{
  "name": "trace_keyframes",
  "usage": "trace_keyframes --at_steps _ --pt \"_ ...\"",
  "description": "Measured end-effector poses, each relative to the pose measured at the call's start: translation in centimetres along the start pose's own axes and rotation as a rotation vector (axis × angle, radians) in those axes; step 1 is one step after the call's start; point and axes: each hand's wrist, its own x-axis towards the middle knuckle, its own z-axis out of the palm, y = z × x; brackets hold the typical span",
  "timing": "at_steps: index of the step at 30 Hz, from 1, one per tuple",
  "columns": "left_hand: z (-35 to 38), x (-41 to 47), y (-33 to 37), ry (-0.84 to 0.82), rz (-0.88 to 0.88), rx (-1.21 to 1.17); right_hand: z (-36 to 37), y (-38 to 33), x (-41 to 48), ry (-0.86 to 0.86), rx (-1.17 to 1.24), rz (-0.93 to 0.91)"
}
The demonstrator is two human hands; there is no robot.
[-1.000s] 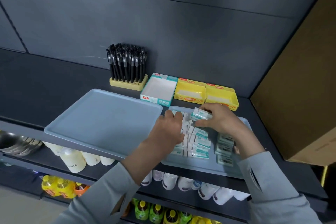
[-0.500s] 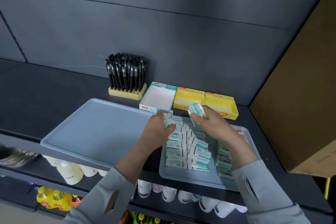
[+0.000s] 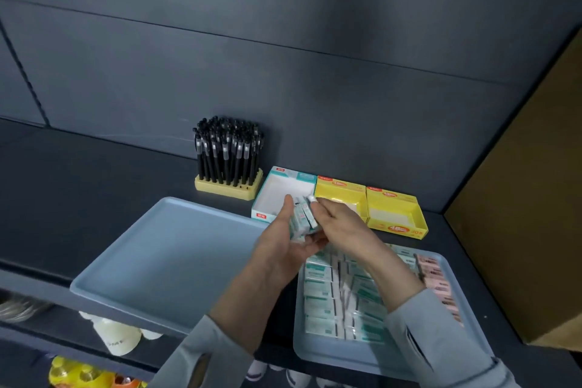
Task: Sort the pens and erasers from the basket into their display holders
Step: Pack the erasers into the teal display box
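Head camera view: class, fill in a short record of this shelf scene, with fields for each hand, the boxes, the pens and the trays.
Left hand: holds a small stack of teal-and-white erasers
Right hand: grips the same stack from the right
White-and-teal box: open, just behind the hands
Yellow boxes: two, to its right
Pens: black, upright in a yellow holder
Right tray: holds rows of packed erasers
Left tray: blue, beside the right tray
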Motion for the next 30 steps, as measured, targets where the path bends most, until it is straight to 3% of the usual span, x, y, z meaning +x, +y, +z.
trace_keyframes --at_steps 3,6,12,17,21,24,30 --pt "-0.5 0.1 1.2 -0.091 0.037 0.033 0.4 -1.4 0.3 0.055 -0.255 -0.077" --pt "-1.7 0.5 2.9 -0.081 0.04 0.014 0.5 -2.4 1.5 0.143 -0.231 -0.114" --pt "-4.6 1.5 8.1 0.006 -0.023 0.011 0.4 -3.2 6.1 0.193 0.391 0.115" --pt "-7.2 2.7 11.6 0.047 -0.038 0.126 1.7 -2.7 10.0 0.132 0.624 0.225" --pt "-8.3 3.1 12.7 0.049 -0.058 0.126 3.7 -1.2 12.5 0.187 0.339 0.225" --pt "-8.8 3.3 13.0 0.063 -0.066 0.12 4.9 0.1 13.5 0.171 0.261 0.189" --pt "-9.1 3.8 12.7 0.055 -0.039 0.141 6.1 1.4 14.0 0.22 -0.214 -0.051"
